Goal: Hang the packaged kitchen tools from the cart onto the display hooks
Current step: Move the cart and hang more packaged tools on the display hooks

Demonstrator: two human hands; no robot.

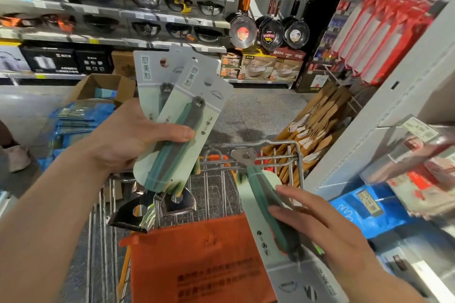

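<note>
As far as I can judge, none of these is hung yet. At nine o'clock the left hand (128, 138) pinches two packs (187, 115), fanned under its thumb. At five o'clock the right hand (317, 226) curls its fingers over a third pack (261, 206) above the wire cart (295, 152). The packs have matte card backs, green rubbery-looking handles and shiny steel heads. The hook (394, 126) at three o'clock is blurred.

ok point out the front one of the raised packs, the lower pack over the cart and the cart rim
front raised pack (179, 106), head view, pale card beside the handle
lower pack (256, 214), head view, pale card beside the teal handle
cart (278, 142), head view, far top rail
</note>
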